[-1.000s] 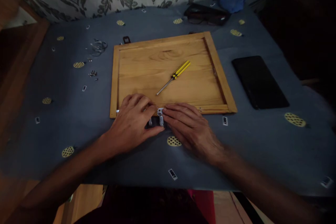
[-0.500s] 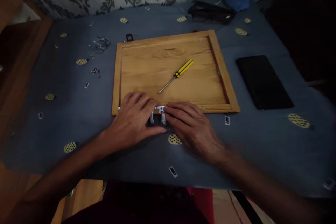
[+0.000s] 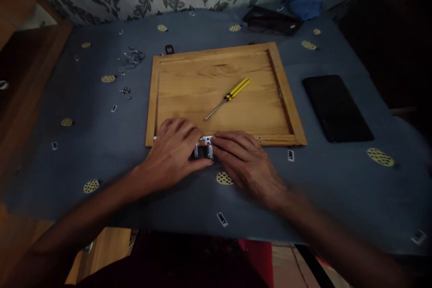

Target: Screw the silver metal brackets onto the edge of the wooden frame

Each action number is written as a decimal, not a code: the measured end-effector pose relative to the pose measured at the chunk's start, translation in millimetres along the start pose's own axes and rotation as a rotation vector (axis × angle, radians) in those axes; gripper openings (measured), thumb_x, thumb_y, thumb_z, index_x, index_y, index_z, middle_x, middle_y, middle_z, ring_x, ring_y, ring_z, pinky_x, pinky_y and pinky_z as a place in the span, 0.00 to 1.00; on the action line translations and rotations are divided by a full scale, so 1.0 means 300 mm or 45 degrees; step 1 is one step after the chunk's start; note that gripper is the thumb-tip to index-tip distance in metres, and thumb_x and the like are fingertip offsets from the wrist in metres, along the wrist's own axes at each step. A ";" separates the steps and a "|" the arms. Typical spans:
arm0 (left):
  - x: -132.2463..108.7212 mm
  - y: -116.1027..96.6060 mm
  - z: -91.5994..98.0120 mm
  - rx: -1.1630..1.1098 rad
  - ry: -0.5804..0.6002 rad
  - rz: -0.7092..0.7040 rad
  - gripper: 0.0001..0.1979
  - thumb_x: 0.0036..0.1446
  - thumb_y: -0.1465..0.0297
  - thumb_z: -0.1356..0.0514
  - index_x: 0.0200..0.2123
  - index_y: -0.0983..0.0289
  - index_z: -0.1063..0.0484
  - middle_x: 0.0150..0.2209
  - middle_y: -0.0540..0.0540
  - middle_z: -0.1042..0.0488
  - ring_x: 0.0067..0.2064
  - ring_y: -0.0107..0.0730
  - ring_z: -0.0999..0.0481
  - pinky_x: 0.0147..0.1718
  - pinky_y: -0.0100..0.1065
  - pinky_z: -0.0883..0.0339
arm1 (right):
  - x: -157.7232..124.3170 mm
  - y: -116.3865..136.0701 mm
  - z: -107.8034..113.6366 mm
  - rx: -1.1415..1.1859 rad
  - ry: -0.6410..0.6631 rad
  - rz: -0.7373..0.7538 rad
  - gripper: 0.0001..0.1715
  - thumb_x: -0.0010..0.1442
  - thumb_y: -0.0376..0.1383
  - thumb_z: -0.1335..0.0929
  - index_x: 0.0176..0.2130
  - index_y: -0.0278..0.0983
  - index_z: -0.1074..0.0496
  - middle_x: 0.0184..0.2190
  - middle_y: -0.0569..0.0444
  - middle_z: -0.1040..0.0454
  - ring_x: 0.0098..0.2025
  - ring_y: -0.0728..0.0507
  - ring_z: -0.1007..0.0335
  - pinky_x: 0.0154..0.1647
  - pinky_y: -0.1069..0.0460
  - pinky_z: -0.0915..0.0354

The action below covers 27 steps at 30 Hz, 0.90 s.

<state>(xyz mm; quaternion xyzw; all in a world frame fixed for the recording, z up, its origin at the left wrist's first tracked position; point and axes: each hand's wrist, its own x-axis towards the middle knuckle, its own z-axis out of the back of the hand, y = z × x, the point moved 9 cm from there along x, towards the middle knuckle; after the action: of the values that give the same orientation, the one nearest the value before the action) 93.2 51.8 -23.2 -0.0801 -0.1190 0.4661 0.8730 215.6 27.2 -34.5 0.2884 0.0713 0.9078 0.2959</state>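
Note:
A silvery metal hook rail (image 3: 207, 139) lies along the front edge of a framed wooden board (image 3: 219, 69), its hooks hanging over the near side. My left hand (image 3: 172, 153) grips the rail from the left, its fingers bent over it and its thumb stretched below the hooks. From the other side my right hand (image 3: 248, 162) holds the rail by the rightmost visible hook, fingertips close together. Both hands cover much of the rail. On the board's panel rests a screwdriver (image 3: 227, 97) with a yellow and black handle, its tip towards my hands.
Several small screws (image 3: 125, 90) lie left of the board, with a clump of metal rings or hooks (image 3: 134, 57) behind them. A black tablet or phone (image 3: 337, 108) lies to the right. Sunglasses on a dark case (image 3: 273, 21) and a blue cloth (image 3: 306, 5) are at the back.
The view has shifted slightly. My left thumb has moved up a little towards the hooks; both hands otherwise stay on the rail.

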 end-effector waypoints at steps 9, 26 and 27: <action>0.002 -0.006 -0.006 0.005 0.004 -0.014 0.23 0.63 0.50 0.33 0.47 0.63 0.23 0.47 0.58 0.23 0.51 0.49 0.27 0.53 0.51 0.33 | 0.005 0.002 0.006 -0.032 -0.011 0.005 0.14 0.71 0.31 0.33 0.53 0.37 0.20 0.51 0.46 0.16 0.57 0.37 0.23 0.56 0.40 0.26; 0.006 -0.008 -0.003 -0.078 0.004 -0.007 0.20 0.63 0.53 0.31 0.46 0.64 0.23 0.49 0.59 0.22 0.52 0.50 0.26 0.53 0.52 0.32 | 0.007 0.007 0.028 -0.003 -0.065 0.013 0.14 0.71 0.30 0.33 0.52 0.33 0.21 0.52 0.43 0.16 0.56 0.37 0.21 0.56 0.39 0.24; 0.006 -0.007 -0.003 -0.086 0.000 -0.006 0.20 0.63 0.53 0.32 0.46 0.64 0.23 0.48 0.59 0.22 0.52 0.50 0.26 0.53 0.52 0.32 | 0.007 0.006 0.031 0.008 -0.072 0.010 0.14 0.71 0.30 0.33 0.52 0.33 0.21 0.52 0.43 0.16 0.56 0.37 0.21 0.56 0.39 0.23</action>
<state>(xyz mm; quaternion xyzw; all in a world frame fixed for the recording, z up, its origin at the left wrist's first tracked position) 96.1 52.1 -23.2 -0.1092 -0.1350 0.4596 0.8710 218.6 26.6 -25.5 0.3152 0.0647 0.9002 0.2933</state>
